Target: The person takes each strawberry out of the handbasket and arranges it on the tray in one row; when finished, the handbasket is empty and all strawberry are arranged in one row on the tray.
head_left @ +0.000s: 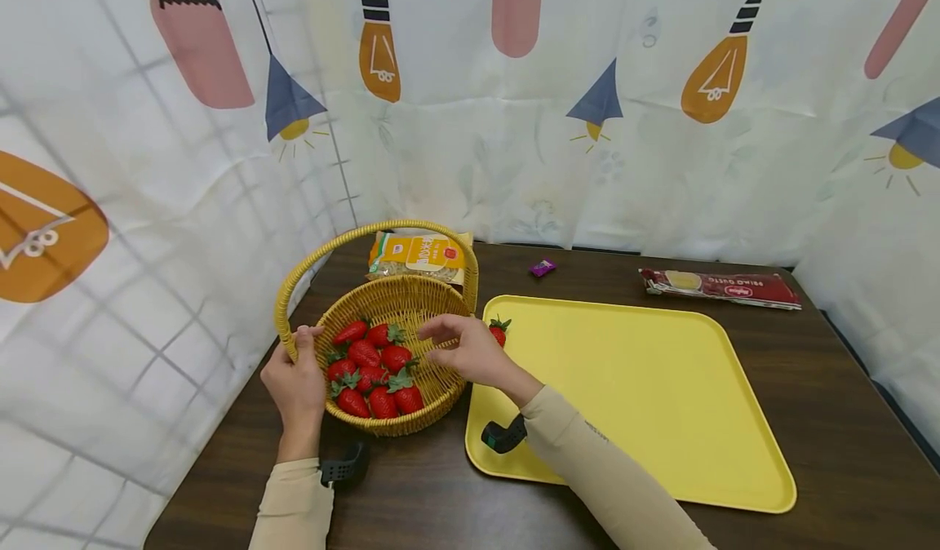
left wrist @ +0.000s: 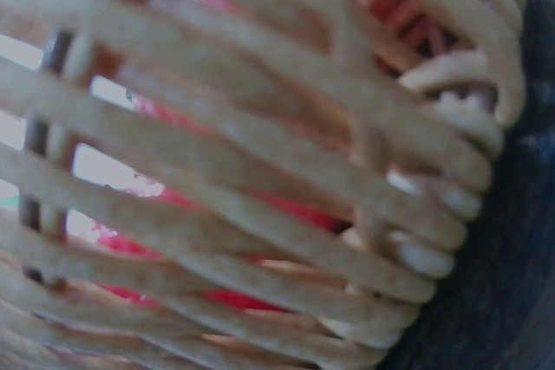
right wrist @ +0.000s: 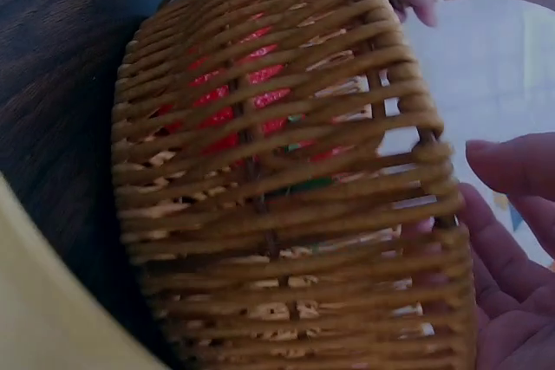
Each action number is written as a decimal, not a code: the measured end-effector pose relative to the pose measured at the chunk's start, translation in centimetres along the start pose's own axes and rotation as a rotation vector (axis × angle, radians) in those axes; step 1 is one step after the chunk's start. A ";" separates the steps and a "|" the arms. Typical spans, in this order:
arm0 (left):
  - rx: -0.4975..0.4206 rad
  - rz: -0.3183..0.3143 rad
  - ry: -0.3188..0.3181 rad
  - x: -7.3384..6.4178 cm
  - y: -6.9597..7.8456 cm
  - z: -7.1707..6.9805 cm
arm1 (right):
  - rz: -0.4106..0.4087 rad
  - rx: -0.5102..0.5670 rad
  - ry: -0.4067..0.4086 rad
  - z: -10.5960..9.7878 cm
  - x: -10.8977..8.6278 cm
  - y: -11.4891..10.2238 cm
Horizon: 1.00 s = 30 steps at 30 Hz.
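Observation:
A yellow wicker basket with a tall arched handle holds several red strawberries with green leaves, mostly on its left side. At the basket's left rim, near the foot of the handle, my left hand grips the edge. Over the right part of the basket hovers my right hand, fingers loosely bent and nothing visible between them. One more strawberry lies by the upper left corner of the yellow tray, partly behind the right hand. Basket weave fills the left wrist view, blurred, with red showing through.
Behind the basket stands a yellow-orange packet. A small purple wrapped sweet lies beyond the tray, and a long red packet lies at the back right. Patterned white curtains surround the dark wooden table.

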<state>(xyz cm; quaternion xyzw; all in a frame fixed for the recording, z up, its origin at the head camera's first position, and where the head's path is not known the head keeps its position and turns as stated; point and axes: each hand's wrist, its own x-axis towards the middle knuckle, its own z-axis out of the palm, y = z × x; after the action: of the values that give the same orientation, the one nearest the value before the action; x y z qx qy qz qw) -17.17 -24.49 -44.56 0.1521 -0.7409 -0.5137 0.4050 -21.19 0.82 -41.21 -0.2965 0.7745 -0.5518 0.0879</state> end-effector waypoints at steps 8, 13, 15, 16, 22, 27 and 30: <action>-0.001 -0.002 0.002 0.0 0.0 0.0 | -0.013 -0.037 -0.237 1.2 2.2 0.0; -0.004 0.006 0.001 0.0 0.0 0.0 | 0.022 -0.013 -0.380 1.2 3.1 0.3; -0.002 0.005 0.003 0.0 0.0 0.0 | 0.035 -0.010 -0.436 1.2 3.4 0.3; -0.002 0.004 0.005 0.1 -0.1 0.0 | 0.040 -0.013 -0.461 1.3 3.5 0.4; 0.000 -0.004 0.011 0.0 -0.1 -0.1 | 0.125 0.013 -0.564 1.6 4.0 0.4; -0.002 -0.006 0.011 0.0 0.0 -0.1 | 0.135 -0.086 -0.597 1.8 4.1 0.3; -0.004 0.001 0.009 0.0 0.1 0.0 | 0.142 -0.134 -0.609 1.8 4.1 0.2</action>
<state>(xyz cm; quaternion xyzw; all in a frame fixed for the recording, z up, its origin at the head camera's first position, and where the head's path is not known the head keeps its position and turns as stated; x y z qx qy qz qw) -17.16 -24.45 -44.51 0.1535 -0.7382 -0.5142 0.4088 -23.71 -2.82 -41.25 -0.3986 0.7660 -0.3780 0.3341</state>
